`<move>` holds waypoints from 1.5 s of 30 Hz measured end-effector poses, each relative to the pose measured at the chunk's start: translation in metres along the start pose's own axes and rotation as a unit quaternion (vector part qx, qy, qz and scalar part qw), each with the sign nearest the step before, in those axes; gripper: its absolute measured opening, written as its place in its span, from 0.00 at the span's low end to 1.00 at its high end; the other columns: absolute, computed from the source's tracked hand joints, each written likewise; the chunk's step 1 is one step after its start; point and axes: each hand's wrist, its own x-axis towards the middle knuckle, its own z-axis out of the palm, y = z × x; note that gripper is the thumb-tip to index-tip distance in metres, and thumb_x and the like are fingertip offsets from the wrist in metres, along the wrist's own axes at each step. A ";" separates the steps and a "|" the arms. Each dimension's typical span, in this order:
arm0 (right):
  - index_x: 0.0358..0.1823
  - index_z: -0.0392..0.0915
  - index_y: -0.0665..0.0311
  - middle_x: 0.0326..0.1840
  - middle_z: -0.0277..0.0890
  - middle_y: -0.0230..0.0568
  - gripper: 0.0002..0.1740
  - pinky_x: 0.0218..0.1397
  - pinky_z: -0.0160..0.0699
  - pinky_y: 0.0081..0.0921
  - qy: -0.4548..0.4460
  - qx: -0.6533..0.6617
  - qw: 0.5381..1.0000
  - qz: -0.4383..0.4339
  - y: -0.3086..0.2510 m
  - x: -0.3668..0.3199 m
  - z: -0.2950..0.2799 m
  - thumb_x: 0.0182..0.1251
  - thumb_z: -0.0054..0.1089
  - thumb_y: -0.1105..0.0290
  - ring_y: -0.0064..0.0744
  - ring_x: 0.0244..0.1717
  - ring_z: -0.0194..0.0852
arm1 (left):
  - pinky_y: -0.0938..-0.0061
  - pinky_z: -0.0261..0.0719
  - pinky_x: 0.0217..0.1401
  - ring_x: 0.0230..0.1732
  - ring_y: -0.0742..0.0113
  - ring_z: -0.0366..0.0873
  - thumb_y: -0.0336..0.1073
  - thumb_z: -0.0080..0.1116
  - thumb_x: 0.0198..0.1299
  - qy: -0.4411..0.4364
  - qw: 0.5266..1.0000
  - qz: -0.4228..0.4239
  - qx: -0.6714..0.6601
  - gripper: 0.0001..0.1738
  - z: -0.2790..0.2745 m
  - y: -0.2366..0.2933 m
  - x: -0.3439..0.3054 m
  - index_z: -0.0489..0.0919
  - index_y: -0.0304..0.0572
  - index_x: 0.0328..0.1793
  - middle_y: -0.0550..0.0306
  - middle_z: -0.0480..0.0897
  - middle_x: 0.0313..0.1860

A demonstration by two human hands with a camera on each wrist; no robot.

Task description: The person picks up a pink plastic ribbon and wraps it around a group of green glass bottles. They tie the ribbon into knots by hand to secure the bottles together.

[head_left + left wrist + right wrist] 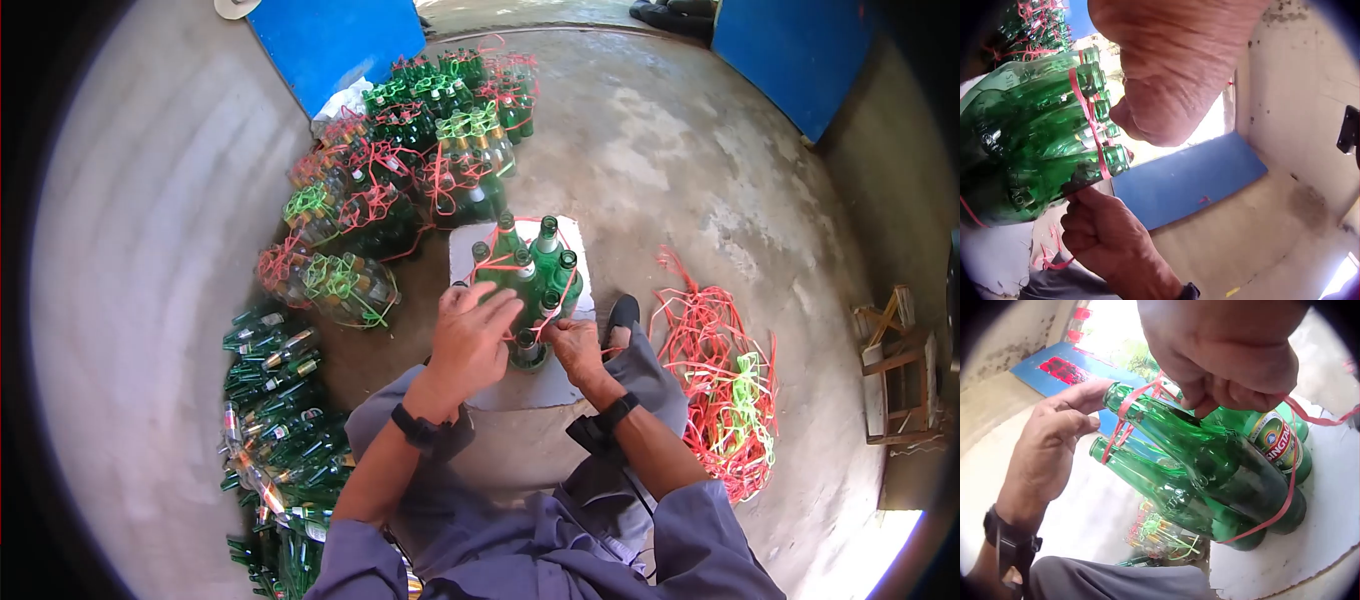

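A cluster of green glass beer bottles (546,264) stands upright on a white block (500,392) between the person's knees. Red plastic strapping (1124,414) runs around the bottle necks, and another band circles the bodies lower down. One bottle shows a Tsingtao label (1275,439). At the near right of the cluster, the right hand (580,356) has its fingers curled and pinches the red strap, whose loose tail trails past the hand. The left hand (474,338) is at the left side of the necks, fingers extended, with fingertips close to a bottle mouth in the right wrist view.
Strapped bottle bundles (400,150) crowd the floor ahead and to the left. Loose green bottles (285,430) lie piled along the left. Red and green strapping (715,390) heaps on the right floor, with a wooden stool (900,375) farther right. Blue door panels (335,45) flank the doorway.
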 end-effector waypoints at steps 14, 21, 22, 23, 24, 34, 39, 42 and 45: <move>0.33 0.88 0.63 0.26 0.83 0.54 0.22 0.40 0.79 0.43 0.037 -0.198 0.979 0.017 0.016 0.013 0.008 0.59 0.65 0.48 0.53 0.32 0.86 | 0.59 0.59 0.56 0.49 0.60 0.74 0.23 0.56 0.45 -0.162 0.985 0.010 -0.060 0.43 0.017 0.007 0.017 0.67 0.40 0.76 0.61 0.85 0.42; 0.33 0.88 0.63 0.29 0.83 0.58 0.26 0.40 0.79 0.47 0.037 -0.217 0.975 0.026 -0.005 0.002 0.009 0.61 0.63 0.44 0.58 0.34 0.84 | 0.59 0.59 0.56 0.45 0.59 0.73 0.22 0.59 0.41 -0.143 0.987 0.074 0.010 0.43 0.005 0.010 0.029 0.71 0.43 0.72 0.64 0.84 0.40; 0.32 0.88 0.65 0.24 0.81 0.55 0.26 0.35 0.76 0.43 0.040 -0.236 0.971 0.015 -0.010 -0.001 0.008 0.62 0.63 0.46 0.51 0.27 0.82 | 0.59 0.59 0.56 0.45 0.59 0.73 0.22 0.59 0.41 -0.144 0.987 0.075 0.012 0.43 0.003 0.010 0.032 0.71 0.43 0.72 0.64 0.84 0.40; 0.30 0.87 0.66 0.18 0.78 0.52 0.25 0.29 0.74 0.40 0.043 -0.255 0.966 0.003 -0.013 -0.002 0.007 0.63 0.64 0.47 0.43 0.20 0.79 | 0.59 0.59 0.57 0.45 0.59 0.73 0.23 0.60 0.40 -0.156 0.985 0.070 0.018 0.43 0.001 0.010 0.033 0.73 0.44 0.70 0.64 0.84 0.40; 0.30 0.87 0.66 0.18 0.78 0.52 0.25 0.29 0.74 0.40 0.043 -0.254 0.966 0.004 -0.013 -0.002 0.006 0.63 0.64 0.47 0.43 0.20 0.79 | 0.58 0.59 0.58 0.46 0.59 0.73 0.23 0.62 0.38 -0.167 0.984 0.064 0.024 0.42 -0.001 0.009 0.035 0.74 0.44 0.69 0.63 0.84 0.40; 0.32 0.86 0.63 0.25 0.79 0.56 0.27 0.35 0.76 0.46 -0.006 -0.213 0.973 -0.088 -0.026 -0.011 -0.007 0.63 0.63 0.43 0.58 0.30 0.80 | 0.62 0.62 0.53 0.42 0.59 0.75 0.25 0.63 0.43 -0.152 0.988 -0.010 -0.015 0.28 -0.011 -0.005 0.040 0.81 0.47 0.56 0.64 0.83 0.34; 0.42 0.87 0.61 0.25 0.79 0.56 0.14 0.31 0.76 0.40 -0.006 -0.269 0.937 -0.224 -0.041 -0.016 -0.018 0.68 0.64 0.58 0.51 0.25 0.80 | 0.64 0.64 0.49 0.39 0.60 0.76 0.23 0.62 0.47 -0.150 0.985 -0.043 -0.073 0.18 -0.014 -0.029 0.038 0.81 0.49 0.45 0.64 0.82 0.31; 0.40 0.87 0.61 0.29 0.80 0.58 0.12 0.33 0.78 0.44 -0.006 -0.279 0.932 -0.230 -0.046 -0.018 -0.019 0.67 0.64 0.61 0.60 0.31 0.80 | 0.64 0.67 0.46 0.39 0.59 0.77 0.21 0.60 0.49 -0.146 0.984 -0.065 -0.075 0.13 -0.010 -0.038 0.039 0.80 0.46 0.41 0.61 0.82 0.32; 0.40 0.86 0.61 0.29 0.80 0.58 0.11 0.33 0.78 0.45 0.001 -0.313 0.919 -0.238 -0.045 -0.019 -0.017 0.66 0.64 0.62 0.60 0.31 0.80 | 0.63 0.71 0.43 0.39 0.55 0.78 0.21 0.60 0.51 -0.094 0.988 -0.081 -0.086 0.10 -0.002 -0.046 0.036 0.80 0.41 0.39 0.57 0.82 0.32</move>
